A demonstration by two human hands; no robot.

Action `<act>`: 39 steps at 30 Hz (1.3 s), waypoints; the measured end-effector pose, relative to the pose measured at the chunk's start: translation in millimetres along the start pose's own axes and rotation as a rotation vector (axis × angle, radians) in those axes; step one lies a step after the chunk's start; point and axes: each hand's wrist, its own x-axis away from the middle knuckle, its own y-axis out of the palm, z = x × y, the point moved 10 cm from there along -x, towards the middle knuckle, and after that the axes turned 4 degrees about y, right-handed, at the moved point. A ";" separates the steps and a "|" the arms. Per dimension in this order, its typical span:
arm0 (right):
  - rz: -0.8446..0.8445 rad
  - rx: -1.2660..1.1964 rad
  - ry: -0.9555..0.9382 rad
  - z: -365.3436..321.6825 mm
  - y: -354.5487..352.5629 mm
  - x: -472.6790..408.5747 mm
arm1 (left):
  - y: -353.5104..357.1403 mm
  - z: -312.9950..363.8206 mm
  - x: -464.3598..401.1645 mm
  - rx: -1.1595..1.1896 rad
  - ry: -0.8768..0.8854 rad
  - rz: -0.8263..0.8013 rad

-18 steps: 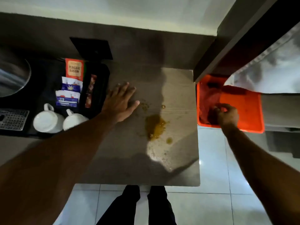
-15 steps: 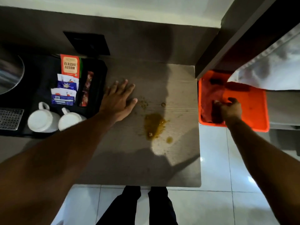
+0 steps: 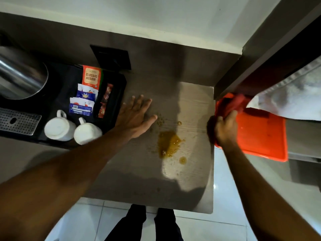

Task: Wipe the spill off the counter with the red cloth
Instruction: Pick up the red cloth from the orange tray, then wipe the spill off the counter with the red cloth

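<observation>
An amber spill (image 3: 168,144) lies on the grey counter (image 3: 139,180), with small drops around it. My left hand (image 3: 135,117) rests flat on the counter just left of the spill, fingers spread. My right hand (image 3: 225,127) grips the red cloth (image 3: 233,103), which trails up and back from my fist, lifted out over the left rim of the orange bin (image 3: 260,136). The hand is at the counter's right edge, right of the spill.
A black tray (image 3: 119,94) on the left holds tea sachets (image 3: 90,77) and two upturned white mugs (image 3: 60,126). A steel kettle (image 3: 19,75) stands far left. A dark cabinet edge (image 3: 260,54) overhangs the bin. My legs show below the counter's front edge.
My right hand has closed on the red cloth inside the bin and pulled it up and left toward the counter edge. My left hand has stayed flat on the counter.
</observation>
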 end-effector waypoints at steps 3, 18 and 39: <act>-0.129 0.124 -0.157 -23.9 38.6 45.7 | 11.7 10.8 49.5 0.117 -0.004 0.085; -0.219 0.462 -0.103 -62.7 106.5 59.7 | 57.0 -20.5 198.6 0.022 0.188 0.150; -0.209 0.689 -0.221 -129.3 172.3 45.9 | 62.1 -46.0 196.8 0.042 0.002 0.178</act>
